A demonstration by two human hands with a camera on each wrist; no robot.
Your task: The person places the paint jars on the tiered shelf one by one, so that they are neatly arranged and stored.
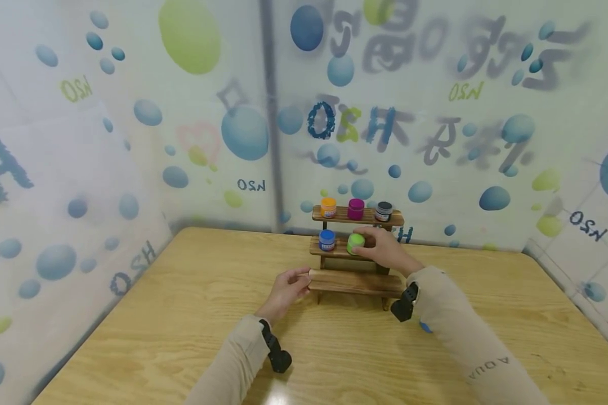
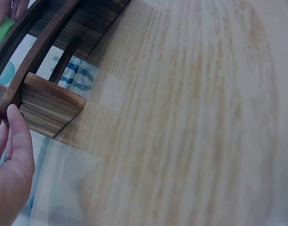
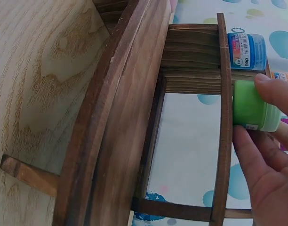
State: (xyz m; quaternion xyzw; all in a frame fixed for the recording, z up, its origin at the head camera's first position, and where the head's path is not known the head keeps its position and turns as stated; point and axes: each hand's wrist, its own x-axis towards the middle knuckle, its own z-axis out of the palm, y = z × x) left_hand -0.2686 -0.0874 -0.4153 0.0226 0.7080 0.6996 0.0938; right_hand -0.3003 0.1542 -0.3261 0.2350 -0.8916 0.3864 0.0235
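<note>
At the left, the end of the lowest tier of the stepped wooden stand (image 1: pixel 357 280) is pinched by the left hand (image 1: pixel 287 286); that light hold is best kept level, so that the stand is braced and not tugged. Next along the middle tier, the blue jar (image 1: pixel 326 241) is passed — a clear gap is left beside it and is worth preserving, so that it is not nudged. Then comes the green jar (image 1: pixel 356 244), held at the middle tier between the thumb and fingers of the right hand (image 1: pixel 385 247); whether its full weight is borne by the plank cannot be told. The base is best settled flat and clear of the front edge before the fingers are loosened, and the knuckles should be lifted clear of the black jar (image 1: pixel 383 211) on the tier above.

The green jar is small, squat and round, coloured bright lime throughout — lid and body nearly matched — with a pale label partly seen in the right wrist view. It is stood roughly upright, below the purple jar (image 1: pixel 356 209).
</note>
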